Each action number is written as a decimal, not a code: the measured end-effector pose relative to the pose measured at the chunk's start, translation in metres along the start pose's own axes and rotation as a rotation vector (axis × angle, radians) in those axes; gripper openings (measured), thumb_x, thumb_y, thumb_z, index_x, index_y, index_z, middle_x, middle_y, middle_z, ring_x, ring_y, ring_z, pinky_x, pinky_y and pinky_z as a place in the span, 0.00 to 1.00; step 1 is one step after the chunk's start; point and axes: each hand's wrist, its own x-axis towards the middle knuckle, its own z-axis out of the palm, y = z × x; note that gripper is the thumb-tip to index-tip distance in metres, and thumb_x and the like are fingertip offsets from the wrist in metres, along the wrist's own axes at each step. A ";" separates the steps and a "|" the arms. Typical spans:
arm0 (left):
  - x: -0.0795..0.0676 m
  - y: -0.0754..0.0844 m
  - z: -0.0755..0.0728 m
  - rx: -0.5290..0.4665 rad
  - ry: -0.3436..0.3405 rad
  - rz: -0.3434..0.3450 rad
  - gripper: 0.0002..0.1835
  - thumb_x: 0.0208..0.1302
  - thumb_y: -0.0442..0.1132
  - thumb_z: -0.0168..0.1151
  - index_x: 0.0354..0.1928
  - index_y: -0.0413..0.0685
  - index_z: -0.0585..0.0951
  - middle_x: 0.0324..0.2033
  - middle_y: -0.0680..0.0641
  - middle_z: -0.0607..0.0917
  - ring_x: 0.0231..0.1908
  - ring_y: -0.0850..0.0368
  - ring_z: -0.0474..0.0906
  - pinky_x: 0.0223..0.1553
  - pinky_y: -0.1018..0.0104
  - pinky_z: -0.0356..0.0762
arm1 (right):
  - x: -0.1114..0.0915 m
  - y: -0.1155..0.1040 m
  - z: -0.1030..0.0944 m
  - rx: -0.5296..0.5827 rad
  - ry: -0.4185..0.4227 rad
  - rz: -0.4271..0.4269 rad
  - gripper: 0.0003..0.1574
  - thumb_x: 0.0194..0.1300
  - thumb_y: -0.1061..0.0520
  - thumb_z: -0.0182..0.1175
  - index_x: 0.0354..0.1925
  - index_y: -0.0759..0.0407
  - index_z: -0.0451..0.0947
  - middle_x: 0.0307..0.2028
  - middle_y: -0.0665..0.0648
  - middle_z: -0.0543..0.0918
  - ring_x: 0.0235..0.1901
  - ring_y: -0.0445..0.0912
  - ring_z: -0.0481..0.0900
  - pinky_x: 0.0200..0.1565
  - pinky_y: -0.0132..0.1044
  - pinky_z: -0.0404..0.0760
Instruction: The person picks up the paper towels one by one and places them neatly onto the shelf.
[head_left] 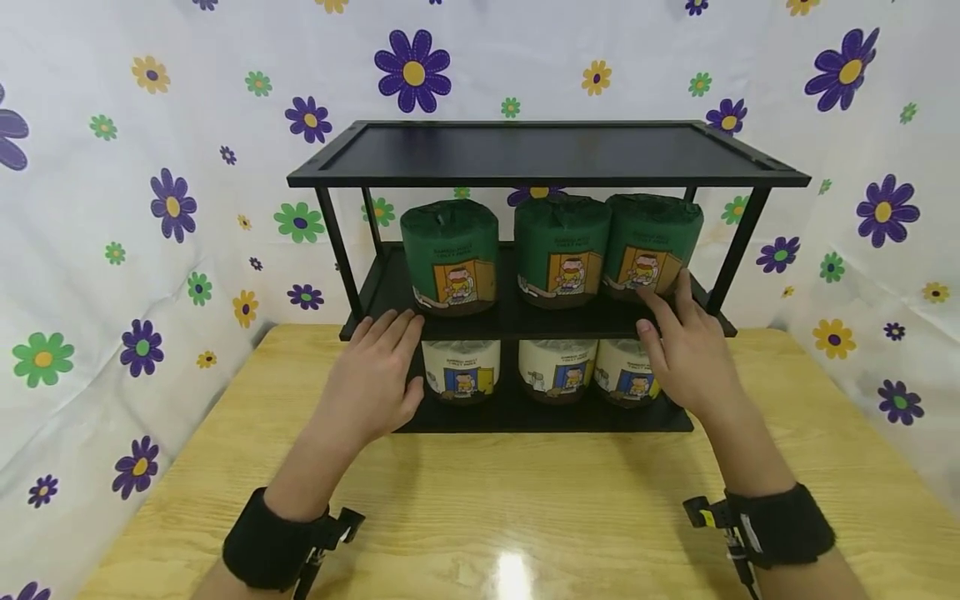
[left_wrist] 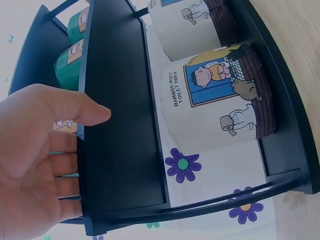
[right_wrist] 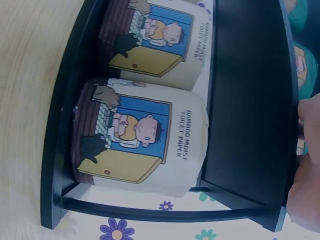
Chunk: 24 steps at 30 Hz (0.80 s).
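My left hand (head_left: 378, 375) rests on the left front edge of a black rack's middle shelf (head_left: 442, 327), its fingers straight over the edge. In the left wrist view, the thumb (left_wrist: 95, 111) lies across the shelf's underside. My right hand (head_left: 686, 350) reaches over the same shelf's right front, fingertips at the lower front of the rightmost green-wrapped toilet roll (head_left: 652, 237). Against that roll stands the middle green toilet roll (head_left: 562, 242); a third green roll (head_left: 450, 250) is apart to the left, just behind the left fingertips. All three stand upright.
Below, several white-wrapped toilet rolls (head_left: 462, 367) stand on the rack's bottom shelf (head_left: 540, 423). The black top panel (head_left: 532, 150) spans overhead on thin posts (head_left: 738, 250). A wooden table (head_left: 487, 500) carries the rack; a flower-print cloth (head_left: 247, 183) hangs behind.
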 end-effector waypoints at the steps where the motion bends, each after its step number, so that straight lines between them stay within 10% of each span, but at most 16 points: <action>1: 0.000 0.000 0.001 0.000 0.001 0.001 0.36 0.60 0.45 0.63 0.68 0.34 0.71 0.66 0.35 0.74 0.67 0.38 0.70 0.69 0.41 0.65 | 0.000 0.001 0.002 -0.016 0.010 -0.010 0.29 0.79 0.49 0.43 0.71 0.59 0.65 0.74 0.81 0.49 0.64 0.76 0.66 0.58 0.72 0.67; 24: 0.000 0.000 -0.001 0.032 -0.033 -0.002 0.36 0.61 0.48 0.62 0.68 0.34 0.71 0.66 0.35 0.75 0.66 0.38 0.71 0.68 0.42 0.66 | 0.000 -0.001 0.006 -0.028 0.049 -0.018 0.25 0.79 0.50 0.44 0.64 0.58 0.76 0.72 0.80 0.54 0.63 0.74 0.69 0.55 0.70 0.69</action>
